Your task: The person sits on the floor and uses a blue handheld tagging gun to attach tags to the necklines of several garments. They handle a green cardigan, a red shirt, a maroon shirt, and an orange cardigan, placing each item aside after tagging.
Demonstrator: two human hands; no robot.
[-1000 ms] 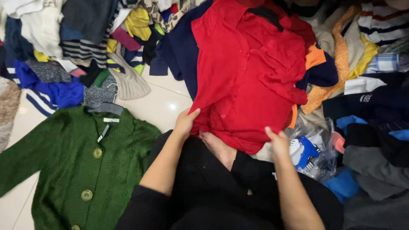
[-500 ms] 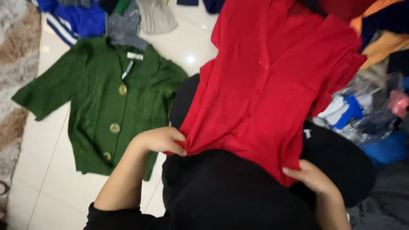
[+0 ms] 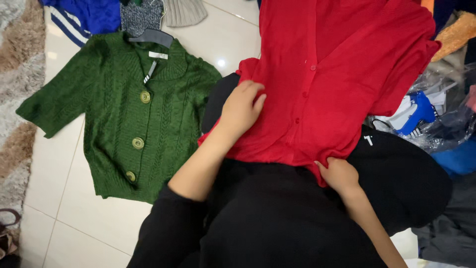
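Left of the left hand: green knitted cardigan (image 3: 134, 111), three buttons, flat on pale tiled floor (image 3: 59, 198). Left hand (image 3: 242, 106): fingers loose, palm resting flat on red buttoned shirt (image 3: 327, 79), gripping nothing. Shirt lies spread across the person's black-clad lap, between both hands. Right hand (image 3: 338, 174): pinching the shirt's lower hem. Right of it: blue-and-white packet in clear plastic (image 3: 416, 111).

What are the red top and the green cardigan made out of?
The red top looks like thin, soft fine-knit cloth: it drapes and wrinkles. The green cardigan looks like thick wool or acrylic yarn, with raised cable ribs and shiny, probably plastic, buttons.
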